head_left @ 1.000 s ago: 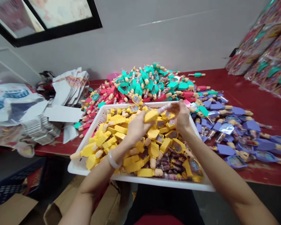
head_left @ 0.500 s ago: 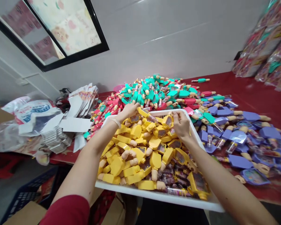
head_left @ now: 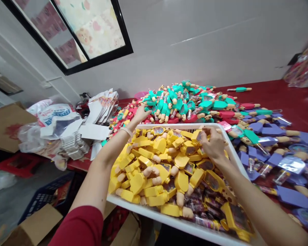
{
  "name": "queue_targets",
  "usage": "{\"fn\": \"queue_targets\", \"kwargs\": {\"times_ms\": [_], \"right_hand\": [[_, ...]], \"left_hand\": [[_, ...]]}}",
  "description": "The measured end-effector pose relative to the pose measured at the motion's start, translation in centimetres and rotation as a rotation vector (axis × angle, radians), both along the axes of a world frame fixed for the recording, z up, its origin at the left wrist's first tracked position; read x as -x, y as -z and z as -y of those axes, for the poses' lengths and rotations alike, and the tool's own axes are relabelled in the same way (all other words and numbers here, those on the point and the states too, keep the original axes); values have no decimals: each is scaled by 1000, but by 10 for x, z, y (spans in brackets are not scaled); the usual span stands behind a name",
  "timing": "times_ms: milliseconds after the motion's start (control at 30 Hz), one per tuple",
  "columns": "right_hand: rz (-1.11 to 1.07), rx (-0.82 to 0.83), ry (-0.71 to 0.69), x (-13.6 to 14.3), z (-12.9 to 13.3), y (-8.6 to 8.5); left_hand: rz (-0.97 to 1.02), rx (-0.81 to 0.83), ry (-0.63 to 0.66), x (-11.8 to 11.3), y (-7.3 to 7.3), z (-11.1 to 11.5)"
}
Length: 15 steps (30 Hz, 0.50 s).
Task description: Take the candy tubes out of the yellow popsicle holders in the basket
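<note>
A white plastic tray [head_left: 236,153] holds a heap of yellow plastic toys [head_left: 160,145], many with beige rounded handles and some with clear windows. Dark-printed clear tubes [head_left: 197,205] show among them at the near right. My left hand [head_left: 141,114] reaches past the far rim, fingers stretched towards a pile of green toys [head_left: 178,102] and red toys [head_left: 141,111]; nothing shows in it. At the far right of the tray, the fingers of my right hand [head_left: 213,141] are curled against a yellow toy [head_left: 196,136], partly hiding it.
Purple toys [head_left: 295,196] spread over the red table [head_left: 269,92] on the right. Stacked white cards [head_left: 73,145] and plastic bags [head_left: 55,118] lie to the left. Below are a blue crate [head_left: 43,198] and cardboard boxes [head_left: 38,223]. A grey wall [head_left: 195,51] stands behind.
The view has swung left, so things sit further right. My left hand has moved from the tray's far edge out towards the pile. My right hand remains at the tray's far right.
</note>
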State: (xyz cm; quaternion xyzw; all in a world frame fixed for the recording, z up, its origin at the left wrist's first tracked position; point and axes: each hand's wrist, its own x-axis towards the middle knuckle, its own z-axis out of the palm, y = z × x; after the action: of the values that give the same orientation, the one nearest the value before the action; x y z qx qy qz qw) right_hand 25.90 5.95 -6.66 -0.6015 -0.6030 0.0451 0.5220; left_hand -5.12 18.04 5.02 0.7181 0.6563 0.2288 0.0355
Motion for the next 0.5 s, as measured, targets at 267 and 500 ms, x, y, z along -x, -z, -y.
{"fn": "queue_targets", "kwargs": {"times_ms": [267, 500], "right_hand": [[-42, 28, 3, -4, 5, -4], [72, 150, -313, 11, 39, -31]], "left_hand": [[-313, 74, 532, -89, 33, 146], [-436, 169, 598, -119, 72, 217]]}}
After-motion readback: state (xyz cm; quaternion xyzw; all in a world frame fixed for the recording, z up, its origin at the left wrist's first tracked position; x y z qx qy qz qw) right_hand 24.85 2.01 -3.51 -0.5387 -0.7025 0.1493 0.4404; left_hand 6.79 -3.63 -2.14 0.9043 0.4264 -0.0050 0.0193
